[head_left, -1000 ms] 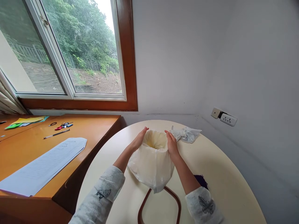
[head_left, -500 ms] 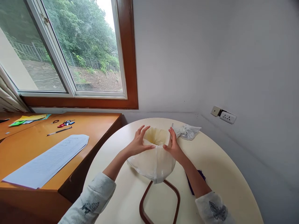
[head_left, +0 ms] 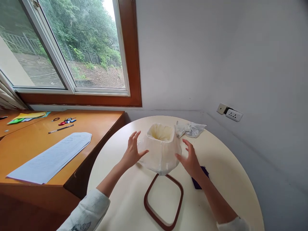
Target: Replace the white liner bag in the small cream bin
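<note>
A trash bin (head_left: 158, 154) stands upright on the round table, its mouth lined with a thin white plastic bag (head_left: 150, 162) that is folded over the rim and hangs down outside. To the bin's left, my left hand (head_left: 132, 152) is open, fingers and thumb spread around nothing. On the other side my right hand (head_left: 190, 158) is open too, its thumb close to the bag; whether it touches I cannot tell. A brown rounded-square ring frame (head_left: 146, 202) lies flat in front of the bin.
Behind the bin, a knotted clear plastic bag (head_left: 192, 129) rests on the cream round table (head_left: 223, 192). A dark purple cloth (head_left: 197, 183) lies partly behind my right forearm. The wooden desk (head_left: 106, 123) at left carries papers (head_left: 55, 157), a pen (head_left: 61, 129) and keys (head_left: 68, 121).
Both hands have let go of the bag-covered rim and moved apart, down to either side of the bin. My view has tilted slightly downward.
</note>
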